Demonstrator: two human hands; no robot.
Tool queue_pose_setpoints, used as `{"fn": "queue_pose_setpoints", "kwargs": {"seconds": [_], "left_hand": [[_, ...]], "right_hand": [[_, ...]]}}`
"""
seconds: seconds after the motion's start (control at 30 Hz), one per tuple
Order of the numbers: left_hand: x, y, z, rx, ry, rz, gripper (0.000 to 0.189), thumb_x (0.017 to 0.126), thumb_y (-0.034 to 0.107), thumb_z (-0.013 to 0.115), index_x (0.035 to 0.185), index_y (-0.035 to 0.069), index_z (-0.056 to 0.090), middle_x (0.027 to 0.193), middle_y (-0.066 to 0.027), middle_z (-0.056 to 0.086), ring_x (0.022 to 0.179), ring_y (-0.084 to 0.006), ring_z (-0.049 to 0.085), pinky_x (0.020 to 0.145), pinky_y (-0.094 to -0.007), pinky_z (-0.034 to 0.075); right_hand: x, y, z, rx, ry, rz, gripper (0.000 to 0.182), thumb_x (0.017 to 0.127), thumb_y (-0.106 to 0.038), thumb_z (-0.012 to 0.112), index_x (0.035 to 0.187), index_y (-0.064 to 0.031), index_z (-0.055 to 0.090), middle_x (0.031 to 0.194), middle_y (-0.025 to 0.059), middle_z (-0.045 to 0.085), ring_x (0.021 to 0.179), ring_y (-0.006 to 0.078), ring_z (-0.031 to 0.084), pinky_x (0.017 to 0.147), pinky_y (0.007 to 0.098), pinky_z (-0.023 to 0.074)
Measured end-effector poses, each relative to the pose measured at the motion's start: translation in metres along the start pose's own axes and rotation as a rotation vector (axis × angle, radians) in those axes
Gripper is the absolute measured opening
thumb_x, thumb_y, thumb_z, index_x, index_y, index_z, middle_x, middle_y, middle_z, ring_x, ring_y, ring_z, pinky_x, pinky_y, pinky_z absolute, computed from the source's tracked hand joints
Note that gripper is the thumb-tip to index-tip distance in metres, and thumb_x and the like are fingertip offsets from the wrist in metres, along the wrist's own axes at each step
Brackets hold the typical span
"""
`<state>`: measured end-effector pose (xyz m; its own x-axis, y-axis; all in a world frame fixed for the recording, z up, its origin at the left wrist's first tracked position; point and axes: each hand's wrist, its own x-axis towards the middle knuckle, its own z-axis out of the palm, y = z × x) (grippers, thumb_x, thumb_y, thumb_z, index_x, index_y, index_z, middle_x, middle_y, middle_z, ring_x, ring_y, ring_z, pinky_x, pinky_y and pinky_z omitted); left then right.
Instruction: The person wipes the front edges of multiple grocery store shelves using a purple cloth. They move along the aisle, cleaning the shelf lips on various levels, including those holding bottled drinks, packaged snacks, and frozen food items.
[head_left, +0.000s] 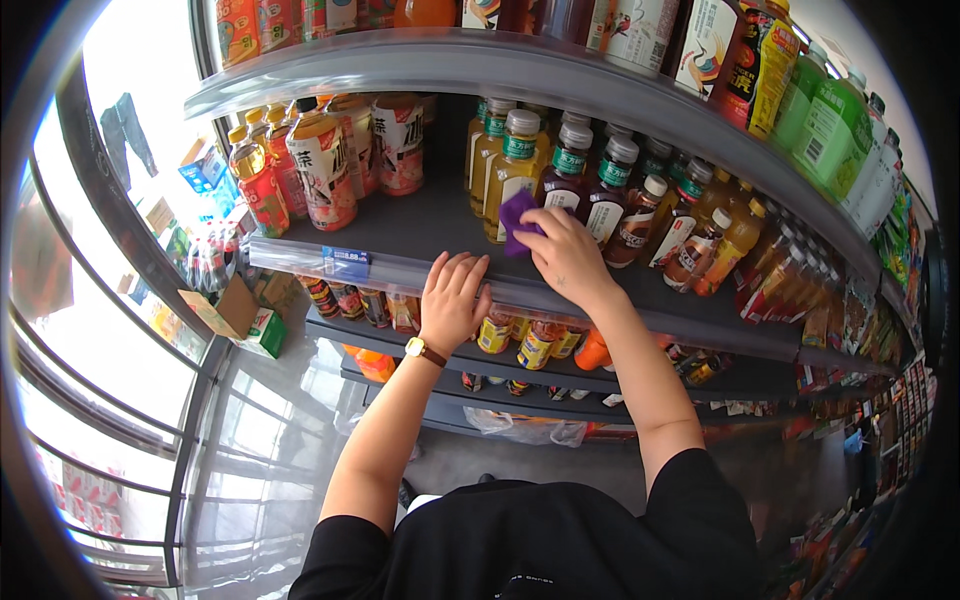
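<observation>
My right hand (566, 251) grips a purple cloth (517, 217) against the front of a yellow tea bottle (513, 176) with a grey cap and green neck band. Dark tea bottles (566, 171) with the same neck bands stand just right of it. My left hand (454, 296), with a watch on the wrist, rests on the clear front strip of the grey shelf (397, 225), its fingers slightly apart and nothing in them. To the left on that shelf stand peach-coloured drink bottles (322, 169).
Above runs another curved shelf edge (450, 64) with bottles on it. Coffee bottles (634, 221) stand at the right. Lower shelves hold yellow-labelled bottles (535, 345). An open cardboard box (225, 307) is on the floor at left, beside windows.
</observation>
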<state>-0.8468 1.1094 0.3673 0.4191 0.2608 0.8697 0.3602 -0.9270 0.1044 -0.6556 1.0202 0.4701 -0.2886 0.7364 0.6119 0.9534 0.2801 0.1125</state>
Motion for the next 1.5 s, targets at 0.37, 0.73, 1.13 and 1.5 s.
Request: {"fn": "queue_pose_setpoints", "kwargs": {"seconds": [0.37,0.73,1.13,1.5], "left_hand": [[-0.003,-0.001,0.0,-0.006,-0.012,-0.023,0.042,0.085,0.014,0.065,0.126,0.005,0.062,0.119,-0.0105,0.064,0.122,-0.0275,0.058,0.115,-0.0482,0.036],[-0.003,-0.001,0.006,0.056,0.018,-0.025,0.039,0.084,0.014,0.065,0.123,0.006,0.063,0.117,-0.0088,0.065,0.119,-0.0261,0.06,0.114,-0.0468,0.037],[-0.005,0.002,0.009,0.08,0.057,-0.02,0.038,0.083,0.012,0.063,0.121,0.006,0.064,0.115,-0.0097,0.065,0.118,-0.0277,0.06,0.113,-0.0477,0.037],[-0.005,0.002,0.011,0.096,0.062,-0.027,0.037,0.085,0.011,0.06,0.121,0.005,0.063,0.117,-0.0105,0.065,0.12,-0.0296,0.059,0.115,-0.0496,0.035]], "right_hand": [[0.05,-0.006,0.02,-0.191,0.294,-0.016,0.031,0.082,-0.004,0.066,0.113,-0.0044,0.072,0.13,0.0059,0.061,0.12,0.0285,0.056,0.1,0.0415,0.0494],[-0.024,0.041,-0.072,-0.26,0.51,0.095,0.05,0.08,0.001,0.068,0.129,-0.0096,0.065,0.131,0.0083,0.061,0.111,0.0302,0.06,0.096,0.0424,0.0512],[-0.087,0.061,-0.066,-0.129,0.163,0.194,0.037,0.077,0.001,0.068,0.112,-0.0074,0.072,0.12,0.0052,0.061,0.11,0.0282,0.059,0.092,0.0414,0.0535],[-0.128,0.065,-0.067,-0.064,0.271,0.209,0.033,0.075,0.002,0.069,0.107,-0.0064,0.074,0.123,0.0068,0.063,0.109,0.0296,0.061,0.091,0.0409,0.0546]]}}
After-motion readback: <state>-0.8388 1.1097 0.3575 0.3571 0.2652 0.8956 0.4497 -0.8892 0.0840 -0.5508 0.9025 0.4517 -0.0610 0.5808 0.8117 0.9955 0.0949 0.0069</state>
